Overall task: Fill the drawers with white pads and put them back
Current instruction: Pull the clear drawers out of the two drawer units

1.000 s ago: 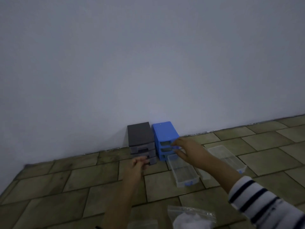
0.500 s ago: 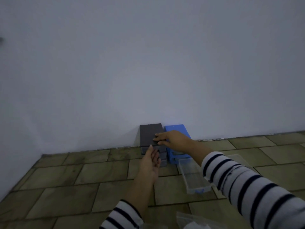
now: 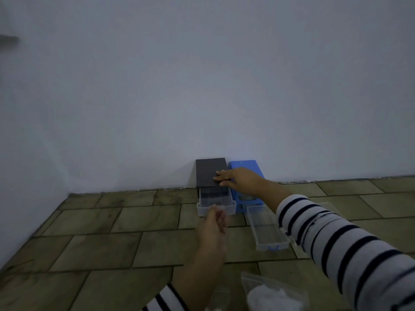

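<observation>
My left hand (image 3: 213, 223) pinches the front lip of the clear drawer (image 3: 216, 204), half out of the grey cabinet (image 3: 207, 173); its long axis runs from the wall toward me. My right hand (image 3: 239, 179), fingers flat, steadies the cabinet top. Two cabinets, grey and blue (image 3: 249, 169); one more drawer (image 3: 267, 230) loose on the floor; one bag of white pads (image 3: 269, 295) nearest me.

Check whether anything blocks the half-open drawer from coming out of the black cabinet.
Nothing visible does. The drawer faces bare floor tiles; the left hand grips its front, the right hand rests on the black cabinet.
</observation>
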